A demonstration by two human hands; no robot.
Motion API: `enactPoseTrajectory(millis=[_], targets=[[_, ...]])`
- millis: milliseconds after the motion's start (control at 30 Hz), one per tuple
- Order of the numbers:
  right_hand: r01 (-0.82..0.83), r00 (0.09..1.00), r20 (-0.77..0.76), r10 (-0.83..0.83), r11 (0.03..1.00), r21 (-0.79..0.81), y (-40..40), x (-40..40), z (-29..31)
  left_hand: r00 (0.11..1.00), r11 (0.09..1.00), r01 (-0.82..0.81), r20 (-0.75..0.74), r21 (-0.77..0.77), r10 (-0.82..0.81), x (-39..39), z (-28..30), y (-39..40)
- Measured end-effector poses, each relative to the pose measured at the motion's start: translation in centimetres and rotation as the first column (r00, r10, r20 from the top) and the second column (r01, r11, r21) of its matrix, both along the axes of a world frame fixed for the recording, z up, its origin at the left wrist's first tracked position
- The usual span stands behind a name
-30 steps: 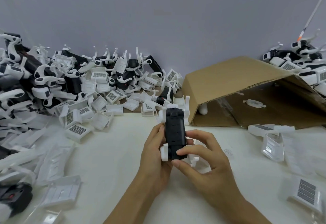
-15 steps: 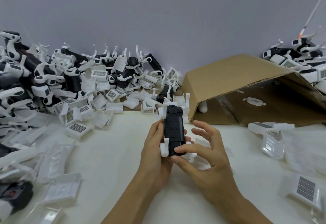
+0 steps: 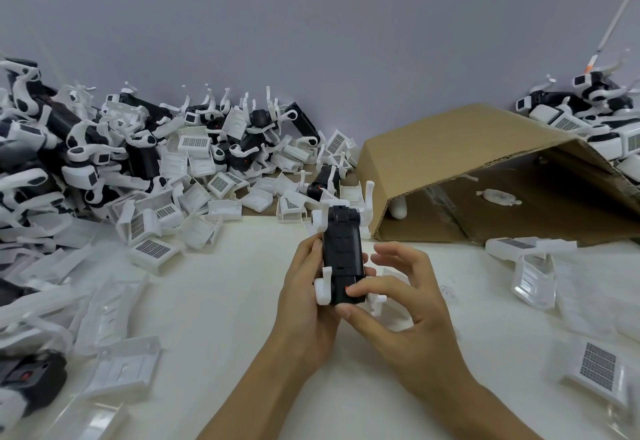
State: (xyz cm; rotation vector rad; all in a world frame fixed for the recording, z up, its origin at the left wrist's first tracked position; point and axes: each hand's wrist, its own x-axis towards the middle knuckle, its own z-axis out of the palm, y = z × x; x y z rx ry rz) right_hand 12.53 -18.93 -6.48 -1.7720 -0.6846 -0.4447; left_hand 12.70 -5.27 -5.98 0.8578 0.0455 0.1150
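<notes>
My left hand (image 3: 304, 297) wraps the black gadget (image 3: 343, 259) from its left side, holding it lengthwise just above the table (image 3: 225, 283). My right hand (image 3: 401, 304) pinches the near end between thumb and forefinger, other fingers fanned loose (white clips (image 3: 323, 289) poke out at the corners). I reckon I'm seating a clip here, so next comes a firm squeeze without twisting the body. Beyond it are the tipped cardboard box (image 3: 450, 148) and the pile of parts (image 3: 156, 162) against the wall.
</notes>
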Motion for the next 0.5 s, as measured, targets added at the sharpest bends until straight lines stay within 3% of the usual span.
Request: enactPoseTrajectory(millis=[500], targets=[[0.037,0.999,0.038,-0.036,0.999,-0.036,0.04,-0.1,-0.36,0.999,0.999,-0.003,-0.048,0.042,0.005,0.31,-0.34,0.22]])
